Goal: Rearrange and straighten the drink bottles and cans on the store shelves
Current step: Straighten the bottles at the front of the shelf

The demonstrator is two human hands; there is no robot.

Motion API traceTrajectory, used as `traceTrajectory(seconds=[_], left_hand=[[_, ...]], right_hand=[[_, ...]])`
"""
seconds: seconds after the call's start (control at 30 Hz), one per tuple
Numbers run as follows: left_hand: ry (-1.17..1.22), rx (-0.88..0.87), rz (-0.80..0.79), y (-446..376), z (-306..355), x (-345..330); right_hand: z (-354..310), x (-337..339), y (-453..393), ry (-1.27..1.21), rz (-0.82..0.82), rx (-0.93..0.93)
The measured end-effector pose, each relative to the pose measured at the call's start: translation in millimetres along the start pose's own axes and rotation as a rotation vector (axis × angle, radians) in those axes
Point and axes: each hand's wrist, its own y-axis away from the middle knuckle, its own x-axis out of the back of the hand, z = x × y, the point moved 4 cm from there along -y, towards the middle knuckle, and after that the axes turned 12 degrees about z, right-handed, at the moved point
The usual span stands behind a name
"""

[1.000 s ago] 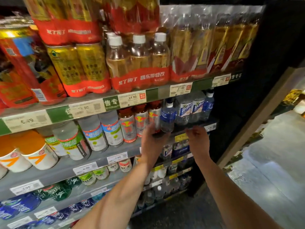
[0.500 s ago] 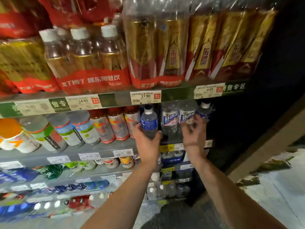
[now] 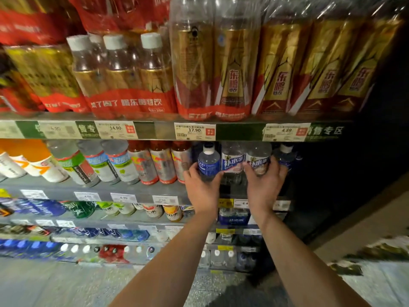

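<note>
On the second shelf (image 3: 155, 191) stands a row of drink bottles. My left hand (image 3: 202, 189) grips a clear bottle with a dark blue label and white cap (image 3: 208, 161). My right hand (image 3: 264, 185) grips a clear bottle with a blue and white label (image 3: 257, 161). Between them stands a like bottle (image 3: 232, 162), untouched. Another blue bottle with a white cap (image 3: 285, 155) stands just right of my right hand, partly in shadow.
Left along the same shelf stand red-capped bottles (image 3: 162, 161), green and blue labelled bottles (image 3: 106, 162) and orange-topped ones (image 3: 26, 160). Shrink-wrapped gold and red packs (image 3: 221, 69) fill the shelf above. Lower shelves hold more drinks. A dark shelf end lies at right.
Both hands have risen from the shelf edge onto the bottles. The left now holds the dark blue one and the right closed round the blue and white one. The view shifted right.
</note>
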Motion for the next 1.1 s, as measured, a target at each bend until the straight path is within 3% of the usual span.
traceTrajectory(seconds=[0.27,0.5,0.73,0.83,1.1], left_hand=[[0.010,0.057,0.000,1,3,3],[0.011,0.022,-0.093,-1,-3,16],[0.209,0.040,-0.180,-5,-20,42],[0.285,0.066,-0.157,-11,-25,63],[0.384,0.105,-0.128,-45,-39,118]], right_hand=[[-4,4,6,-0.027,0.031,-0.042],[0,11,6,-0.107,0.034,-0.043],[11,27,20,-0.234,0.035,-0.128],[11,39,35,-0.185,0.078,-0.084],[-13,45,96,-0.353,0.141,-0.017]])
